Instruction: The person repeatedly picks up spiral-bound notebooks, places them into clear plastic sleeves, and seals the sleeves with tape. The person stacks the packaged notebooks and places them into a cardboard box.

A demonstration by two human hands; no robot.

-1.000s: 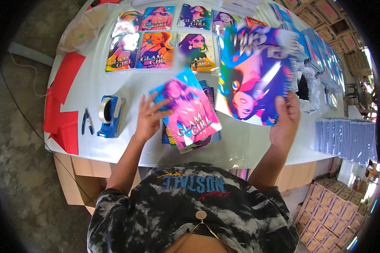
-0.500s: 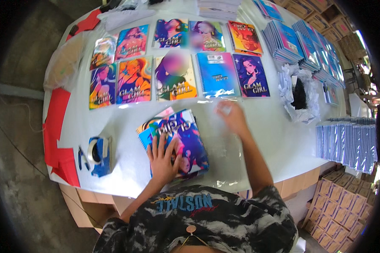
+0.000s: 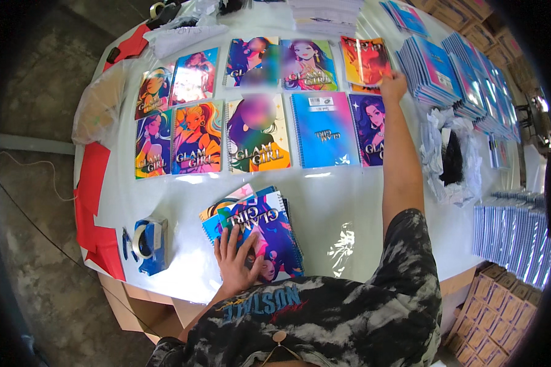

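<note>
- The left hand (image 3: pixel 237 262) rests flat on the nearest pile, its fingers somewhat spread and pressing, not curled around anything.
- Under it lies the purple-and-white spiral notebook (image 3: pixel 269 221), topmost of a loose pile just in front of the person's shirt (image 3: pixel 324 315). Its long axis runs away from the body, slightly skewed; the lettering sits at the far end, upside down to the wearer, with the wire coil along the right edge.
- Left of the pile stands a blue tape dispenser (image 3: pixel 155 252).
- Farther out, two rows of notebooks lie cover by cover, mostly long axis away from the person; the blue-and-pink notebook (image 3: pixel 326 136) has its coil on the left.
- At the far row's right end is the orange spiral notebook (image 3: pixel 362 60), long axis also pointing away, title upside down at the far end.
- The right hand (image 3: pixel 394 85) is at its near right corner, fingers bunched; whether they pinch the cover cannot be told.
- Each notebook should prove light, bendy yet fairly stiff, with slick covers that may slide; a coil could snag, so the uncoiled edge looks the better hold.
</note>
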